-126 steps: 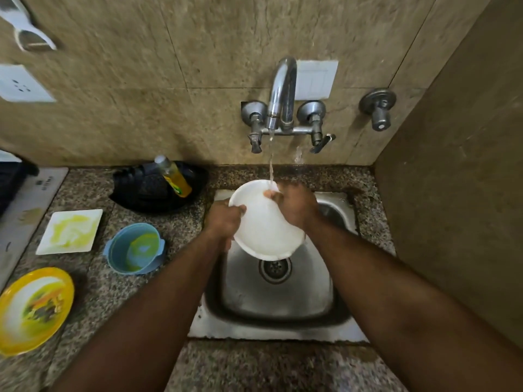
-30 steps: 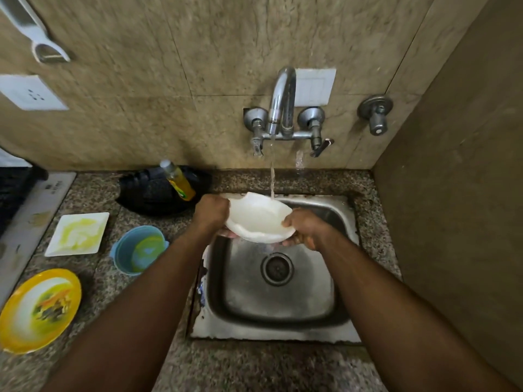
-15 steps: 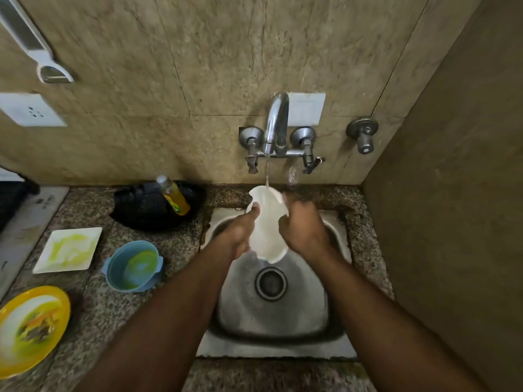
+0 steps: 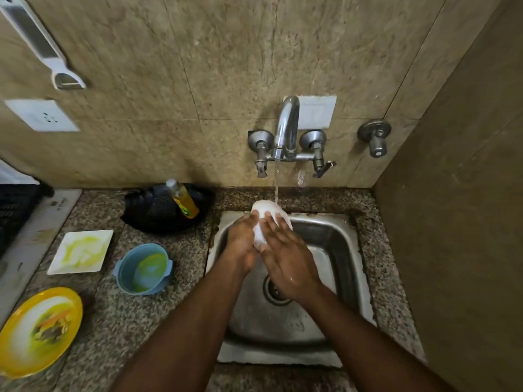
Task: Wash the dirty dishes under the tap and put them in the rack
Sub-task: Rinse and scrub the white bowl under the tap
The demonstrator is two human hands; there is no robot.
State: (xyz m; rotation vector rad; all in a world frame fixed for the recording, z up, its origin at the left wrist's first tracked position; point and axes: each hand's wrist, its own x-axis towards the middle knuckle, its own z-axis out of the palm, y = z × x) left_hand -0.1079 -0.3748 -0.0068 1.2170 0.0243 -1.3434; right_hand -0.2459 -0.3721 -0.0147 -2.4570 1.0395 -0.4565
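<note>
Under the tap, both hands on the white plate; left hand grip curled round its rim; right hand fingers flat.

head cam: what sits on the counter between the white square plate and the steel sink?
Head view: a blue round bowl with side handles, smeared yellow-green inside, stands on the speckled granite counter between the white square plate and steel sink.

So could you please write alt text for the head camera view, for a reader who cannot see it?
Two hands, left hand and right hand, hold a white plate on edge under the running tap, above a steel sink. On the counter to the left wait a blue bowl, a square white plate and a yellow plate, all dirty.
</note>
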